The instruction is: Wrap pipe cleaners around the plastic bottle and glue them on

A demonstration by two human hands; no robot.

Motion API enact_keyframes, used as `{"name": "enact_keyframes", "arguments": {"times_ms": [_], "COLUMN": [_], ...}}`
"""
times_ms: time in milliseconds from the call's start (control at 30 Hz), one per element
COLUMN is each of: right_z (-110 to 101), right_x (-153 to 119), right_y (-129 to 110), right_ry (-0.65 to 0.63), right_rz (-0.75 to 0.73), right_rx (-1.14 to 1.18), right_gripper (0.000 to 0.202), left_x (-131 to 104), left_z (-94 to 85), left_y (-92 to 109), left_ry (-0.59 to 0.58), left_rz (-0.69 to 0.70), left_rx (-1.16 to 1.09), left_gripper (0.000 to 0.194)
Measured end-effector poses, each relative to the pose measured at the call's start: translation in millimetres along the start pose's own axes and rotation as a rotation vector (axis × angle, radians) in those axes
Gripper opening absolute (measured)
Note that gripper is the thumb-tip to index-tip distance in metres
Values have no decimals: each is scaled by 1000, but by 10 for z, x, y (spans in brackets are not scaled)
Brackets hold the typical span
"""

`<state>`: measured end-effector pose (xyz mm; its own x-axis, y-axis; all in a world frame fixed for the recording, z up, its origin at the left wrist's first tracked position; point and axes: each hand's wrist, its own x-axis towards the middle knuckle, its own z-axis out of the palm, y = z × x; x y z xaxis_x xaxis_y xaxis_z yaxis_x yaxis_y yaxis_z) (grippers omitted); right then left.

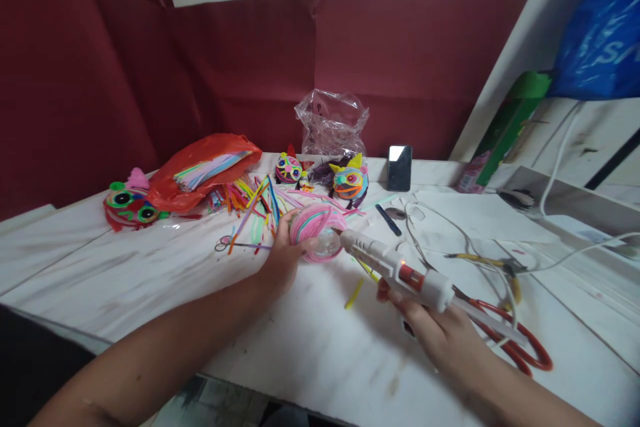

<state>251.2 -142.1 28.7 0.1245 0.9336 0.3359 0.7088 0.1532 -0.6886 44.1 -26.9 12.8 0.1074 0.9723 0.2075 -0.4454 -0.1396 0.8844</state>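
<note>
My left hand [286, 255] is wrapped round the side of a pink ball [320, 223] with a green stripe, holding it just above the table. A clear, uncovered patch shows on the ball's lower right. In my right hand [425, 320] is a white glue gun [385, 257] with a small orange light lit on its body. Its nozzle points left and meets or nearly meets the ball at the clear patch. A translucent glue stick [493, 323] sticks out of the gun's back end.
Loose coloured pipe cleaners [250, 200], scissors [223, 243] and a red bag [205, 170] lie left. Decorated balls [350, 180] and a phone [399, 168] stand at the back. On the right are pliers [510, 267], a white cable [470, 240] and red-handled scissors [535, 347].
</note>
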Motion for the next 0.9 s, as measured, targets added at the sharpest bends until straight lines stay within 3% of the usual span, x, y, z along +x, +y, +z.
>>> {"name": "enact_keyframes", "arguments": {"times_ms": [300, 900], "right_z": [-5, -19], "right_x": [-5, -14], "right_y": [105, 35], "right_ry": [13, -47], "right_rz": [-27, -109], "right_rx": [19, 21], "right_gripper": [40, 43], "left_x": [22, 22], "left_z": [-22, -37], "left_y": [-31, -48], "left_ry": [-35, -57], "left_rz": [22, 22], "left_rx": [-2, 40], "left_gripper": [71, 74]}}
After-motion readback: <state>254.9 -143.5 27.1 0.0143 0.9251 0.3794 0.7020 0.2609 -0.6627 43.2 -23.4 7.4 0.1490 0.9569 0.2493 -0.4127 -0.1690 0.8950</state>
